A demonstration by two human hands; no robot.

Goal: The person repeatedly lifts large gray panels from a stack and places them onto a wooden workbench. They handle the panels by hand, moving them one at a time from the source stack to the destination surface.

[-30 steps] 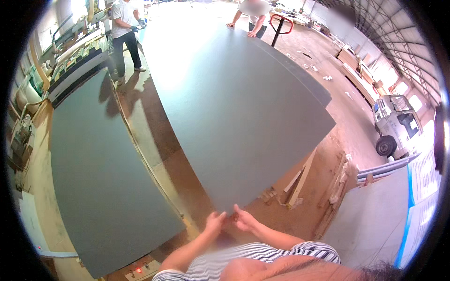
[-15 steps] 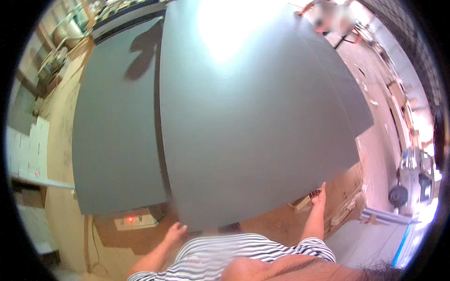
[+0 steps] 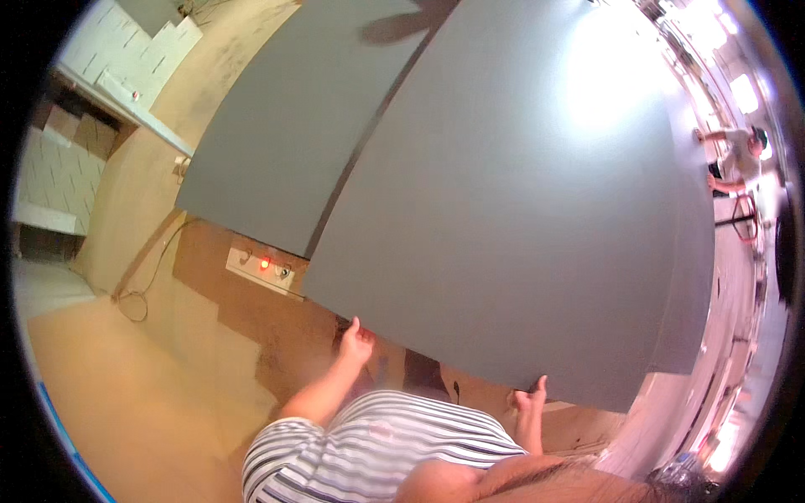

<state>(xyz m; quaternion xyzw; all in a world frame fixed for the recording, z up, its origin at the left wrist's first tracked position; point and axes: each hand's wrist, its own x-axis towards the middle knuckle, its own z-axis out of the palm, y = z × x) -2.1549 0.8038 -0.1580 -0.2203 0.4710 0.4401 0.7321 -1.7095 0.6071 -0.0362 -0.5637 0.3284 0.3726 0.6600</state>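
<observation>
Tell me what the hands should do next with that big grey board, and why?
Probably lift together, gently. Both hands, the left hand and the right hand, grip the near edge of the big grey board, and another person holds its far end.

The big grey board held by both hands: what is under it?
Under the big grey board, a second grey board shows at its left edge, with brown surface and a switch box below. Left hand and right hand grip its near edge. Everything beneath its middle is covered.
</observation>
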